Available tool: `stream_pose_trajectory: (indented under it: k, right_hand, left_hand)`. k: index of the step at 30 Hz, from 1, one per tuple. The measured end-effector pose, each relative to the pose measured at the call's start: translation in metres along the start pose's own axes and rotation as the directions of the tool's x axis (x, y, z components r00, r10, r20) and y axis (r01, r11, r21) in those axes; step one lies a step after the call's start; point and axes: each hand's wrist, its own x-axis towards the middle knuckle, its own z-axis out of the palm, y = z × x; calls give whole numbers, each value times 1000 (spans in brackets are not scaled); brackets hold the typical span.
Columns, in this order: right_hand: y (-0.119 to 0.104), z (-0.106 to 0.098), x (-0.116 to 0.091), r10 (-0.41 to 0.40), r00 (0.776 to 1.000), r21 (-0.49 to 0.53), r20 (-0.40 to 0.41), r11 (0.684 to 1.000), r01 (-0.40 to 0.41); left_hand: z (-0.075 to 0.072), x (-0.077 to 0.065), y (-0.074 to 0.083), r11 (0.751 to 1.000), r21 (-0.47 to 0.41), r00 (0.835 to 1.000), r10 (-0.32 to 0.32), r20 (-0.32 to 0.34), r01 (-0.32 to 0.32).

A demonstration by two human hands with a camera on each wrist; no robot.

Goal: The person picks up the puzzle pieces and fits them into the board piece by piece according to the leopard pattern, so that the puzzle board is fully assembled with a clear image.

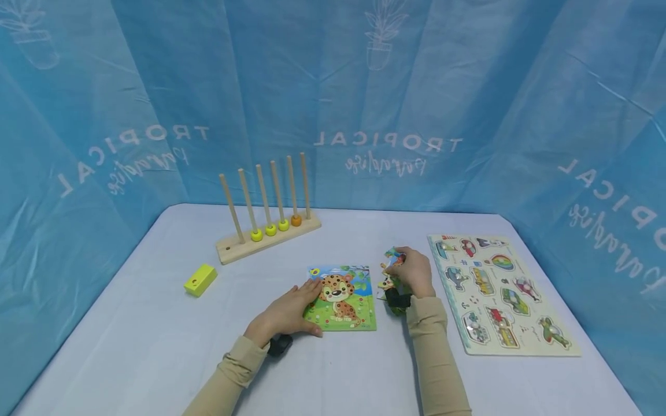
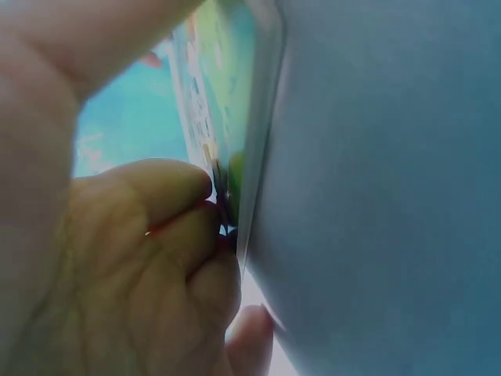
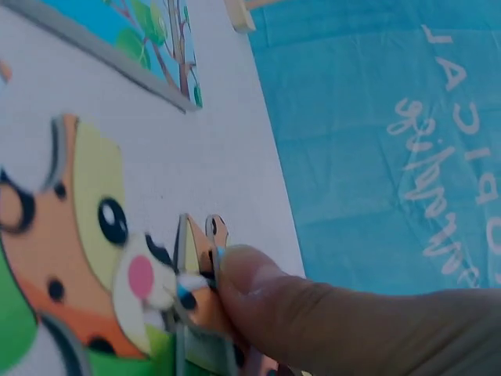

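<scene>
In the head view, a leopard picture puzzle board (image 1: pixel 364 315) lies flat in the middle of the table. My left hand (image 1: pixel 287 311) rests along its left side, fingers extended over the edge and thumb spread near the bottom corner. The left wrist view shows fingertips right at the board's rim. To the right of the board, my right hand (image 1: pixel 416 271) pinches a spotted orange jigsaw piece (image 3: pixel 205 305) between thumb and fingers. A larger loose jigsaw piece (image 3: pixel 86 258) with a leopard's eye and pink nose lies close by, beside other pieces partly hidden under the wrist.
A wooden peg stand (image 1: pixel 270 240) with several beads stands at the back left. The yellow block (image 1: pixel 200 281) lies left of my left hand. A vehicle peg puzzle (image 1: pixel 499 294) covers the table's right side. A blue curtain (image 1: pixel 333 104) hangs behind.
</scene>
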Motion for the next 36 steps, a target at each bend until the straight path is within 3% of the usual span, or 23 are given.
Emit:
stream_pose_trajectory:
  k: [5, 10, 14, 22, 24, 27, 31, 36]
  right_hand:
    - [0, -4, -1, 43, 999, 59, -5, 997, -43]
    - [-1, -7, -3, 35, 999, 257, 40, 965, -44]
    - [-13, -5, -3, -20, 990, 408, 138, 912, -38]
    - [-45, 31, -6, -172, 953, 530, 250, 848, 14]
    - [-52, 40, -10, -192, 948, 526, 252, 850, 32]
    - [-59, 50, -14, -181, 956, 471, 231, 881, 53]
    - [-67, 59, -20, -153, 974, 349, 166, 933, 87]
    - [-77, 63, -28, -145, 987, 270, 73, 955, 120]
  left_hand:
    - [-1, -2, 1, 999, -14, 999, -32, -1, 32]
    - [-1, -2, 2, 997, -50, 998, -59, 2, 59]
    - [-2, 0, 1, 995, -74, 997, -71, -1, 71]
    - [-3, 1, 1, 994, -74, 997, -78, -3, 77]
    - [-3, 1, 2, 995, -74, 997, -72, -3, 72]
    - [-3, 0, 2, 995, -80, 998, -65, -2, 65]
    - [-2, 0, 2, 995, -80, 998, -67, 3, 67]
    - [-1, 0, 0, 995, -69, 997, -74, -2, 74]
